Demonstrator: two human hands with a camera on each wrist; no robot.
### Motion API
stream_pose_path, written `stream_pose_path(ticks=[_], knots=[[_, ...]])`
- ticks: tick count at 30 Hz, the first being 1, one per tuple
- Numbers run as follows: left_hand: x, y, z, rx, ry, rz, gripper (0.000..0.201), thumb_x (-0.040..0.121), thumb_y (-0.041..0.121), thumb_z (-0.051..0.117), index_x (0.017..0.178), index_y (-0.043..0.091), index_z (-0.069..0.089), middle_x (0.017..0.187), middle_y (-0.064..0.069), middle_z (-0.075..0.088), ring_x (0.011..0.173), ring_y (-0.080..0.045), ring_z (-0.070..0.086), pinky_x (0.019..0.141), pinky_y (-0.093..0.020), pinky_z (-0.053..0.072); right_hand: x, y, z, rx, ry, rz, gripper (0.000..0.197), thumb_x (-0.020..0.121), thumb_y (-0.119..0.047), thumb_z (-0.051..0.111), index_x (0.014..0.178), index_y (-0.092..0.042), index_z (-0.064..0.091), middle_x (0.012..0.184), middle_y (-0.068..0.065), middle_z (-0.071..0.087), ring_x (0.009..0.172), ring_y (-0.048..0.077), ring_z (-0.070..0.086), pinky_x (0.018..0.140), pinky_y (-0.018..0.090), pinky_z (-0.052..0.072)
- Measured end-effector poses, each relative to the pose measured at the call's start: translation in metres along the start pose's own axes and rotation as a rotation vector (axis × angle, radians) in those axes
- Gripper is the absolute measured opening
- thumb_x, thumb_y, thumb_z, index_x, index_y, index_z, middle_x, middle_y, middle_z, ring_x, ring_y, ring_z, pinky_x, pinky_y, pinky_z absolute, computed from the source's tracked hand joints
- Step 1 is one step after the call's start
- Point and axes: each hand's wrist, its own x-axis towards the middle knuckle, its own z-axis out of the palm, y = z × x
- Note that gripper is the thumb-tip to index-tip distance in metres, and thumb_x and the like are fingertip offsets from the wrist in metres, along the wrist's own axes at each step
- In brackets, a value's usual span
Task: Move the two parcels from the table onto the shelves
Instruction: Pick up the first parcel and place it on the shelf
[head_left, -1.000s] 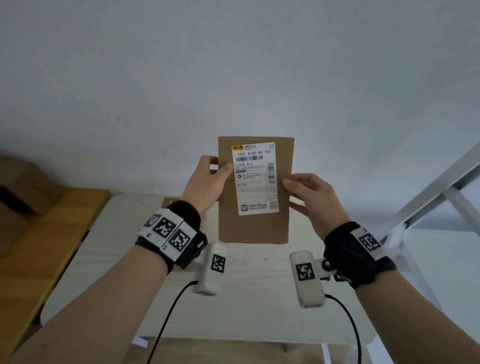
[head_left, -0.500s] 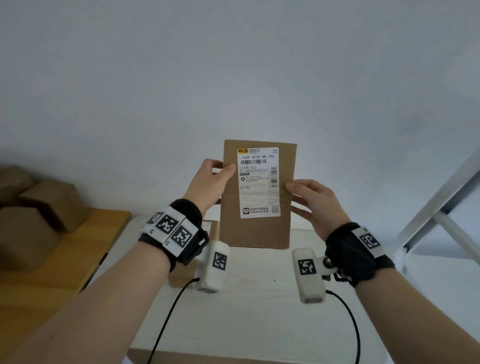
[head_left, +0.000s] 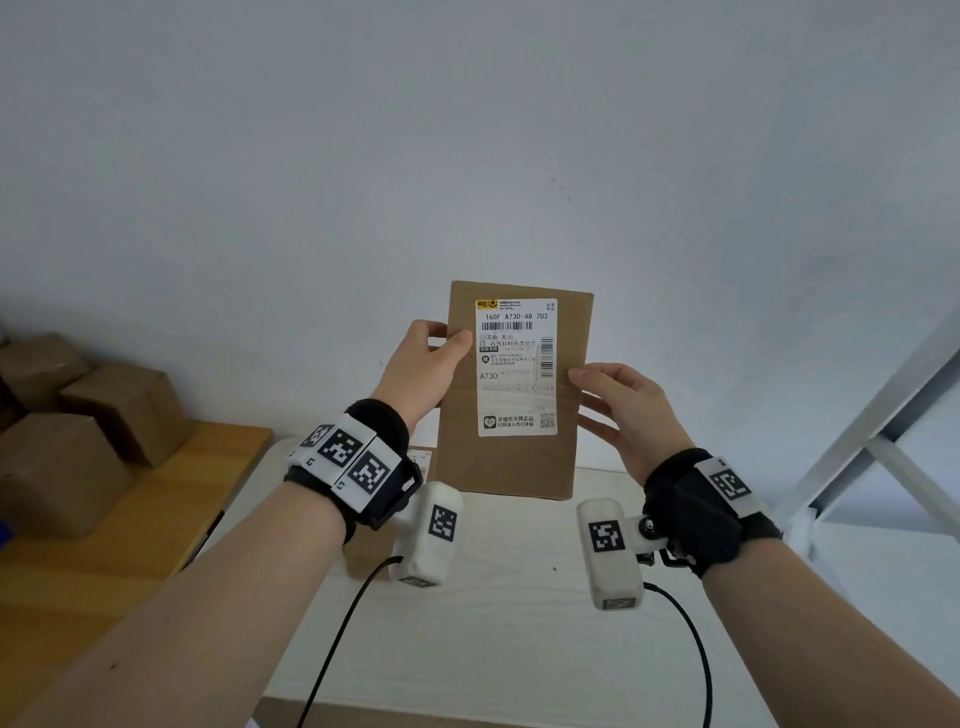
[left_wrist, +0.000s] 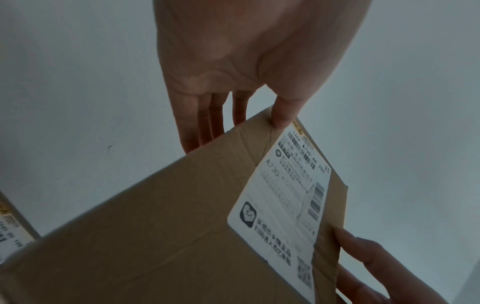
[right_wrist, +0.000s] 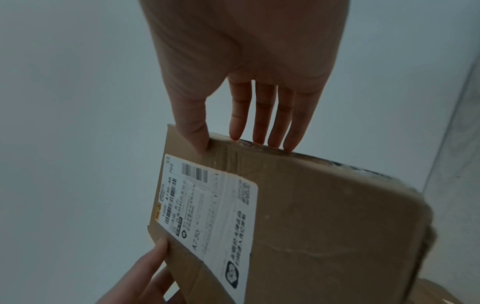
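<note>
A flat brown cardboard parcel (head_left: 511, 460) with a white shipping label is held upright above the white table (head_left: 493, 634). My left hand (head_left: 441, 343) grips its left edge, thumb on the front and fingers behind. My right hand (head_left: 587, 384) grips its right edge the same way. The left wrist view shows the parcel (left_wrist: 168, 226) under my left hand (left_wrist: 241, 123). In the right wrist view my right hand (right_wrist: 233, 133) pinches the parcel (right_wrist: 324, 216) at its edge. A second brown parcel (head_left: 418, 465) lies on the table, mostly hidden behind my left wrist.
White metal shelf posts (head_left: 883, 431) rise at the right. A wooden bench (head_left: 104, 561) at the left carries several cardboard boxes (head_left: 124, 410). A pale wall is close behind the table. Black cables hang from both wrist cameras.
Both hands keep the same grip on the parcel, which has barely moved. The view has shifted, bringing the boxes on the wooden bench and more of the second parcel into sight.
</note>
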Motion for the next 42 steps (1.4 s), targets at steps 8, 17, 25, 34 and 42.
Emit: stream_pose_path(ticks=[8,17,25,34,42], knots=[[0.002,0.000,-0.001,-0.002,0.000,0.005,0.039,0.095,0.040,0.048,0.128,0.018,0.047,0.123,-0.006,0.063,0.108,-0.023,0.064,0.088,-0.041,0.054,0.000,-0.001,0.003,-0.010,0.007,-0.002,0.011,0.084,-0.014,0.070,0.088,-0.014,0.059,0.090,0.000,0.071,0.087,0.014,0.068,0.077,0.027,0.055],[0.002,-0.001,0.002,-0.062,-0.002,-0.011,0.036,0.096,0.038,0.048,0.126,0.019,0.050,0.119,-0.005,0.066,0.096,-0.017,0.065,0.082,-0.036,0.054,0.000,-0.001,0.000,-0.010,0.011,0.000,0.011,0.084,-0.014,0.069,0.086,-0.014,0.058,0.090,0.001,0.071,0.085,0.014,0.067,0.074,0.026,0.055],[-0.004,-0.007,0.009,-0.083,-0.024,-0.058,0.035,0.096,0.035,0.048,0.127,0.020,0.055,0.123,-0.003,0.065,0.108,-0.019,0.064,0.079,-0.033,0.056,-0.003,0.006,-0.012,-0.009,0.003,0.038,0.015,0.085,-0.015,0.068,0.095,-0.012,0.058,0.094,0.002,0.071,0.083,0.013,0.068,0.071,0.024,0.054],[-0.029,-0.029,0.022,-0.067,0.023,-0.091,0.034,0.097,0.029,0.048,0.129,0.020,0.057,0.113,0.001,0.070,0.090,-0.009,0.065,0.068,-0.023,0.054,-0.009,0.035,-0.027,0.005,-0.053,0.132,0.020,0.085,-0.013,0.068,0.102,-0.013,0.058,0.094,0.001,0.071,0.080,0.011,0.067,0.067,0.022,0.051],[-0.068,-0.073,0.022,-0.011,0.087,-0.200,0.038,0.096,0.030,0.050,0.131,0.019,0.059,0.116,0.003,0.069,0.095,-0.009,0.066,0.065,-0.021,0.052,-0.028,0.084,-0.025,0.011,-0.115,0.247,0.023,0.085,-0.015,0.068,0.106,-0.013,0.059,0.094,0.001,0.070,0.081,0.013,0.066,0.067,0.022,0.049]])
